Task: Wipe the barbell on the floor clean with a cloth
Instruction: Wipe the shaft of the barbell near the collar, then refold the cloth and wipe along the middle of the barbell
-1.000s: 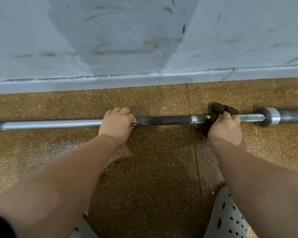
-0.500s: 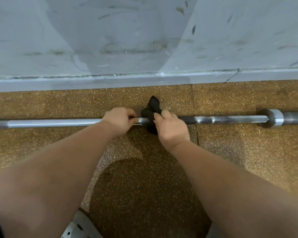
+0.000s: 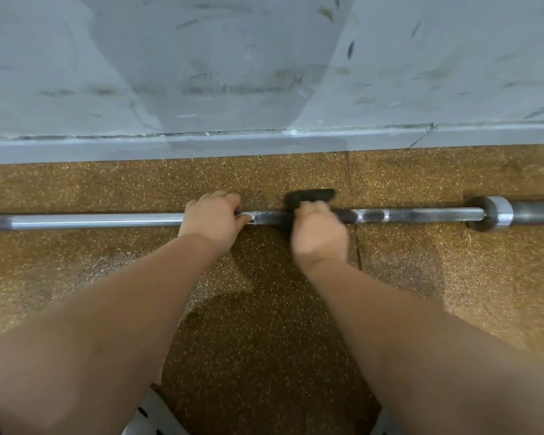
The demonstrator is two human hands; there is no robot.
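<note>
A long steel barbell (image 3: 101,221) lies across the brown speckled floor, parallel to the wall. Its collar (image 3: 496,215) and dark sleeve sit at the right. My left hand (image 3: 212,216) grips the shaft near the middle. A short way to its right, my right hand (image 3: 319,233) grips a dark cloth (image 3: 310,196) wrapped around the knurled part of the shaft. The hand is blurred by motion. Part of the cloth sticks out behind the bar.
A grey scuffed wall (image 3: 264,73) with a skirting board (image 3: 201,146) runs just behind the bar. The rubber floor (image 3: 453,277) has a seam right of my right hand. My white perforated shoes (image 3: 151,416) show at the bottom edge.
My right hand slid the cloth left along the shaft from near the collar to beside my left hand, then moved a little back to the right. My left hand kept its grip.
</note>
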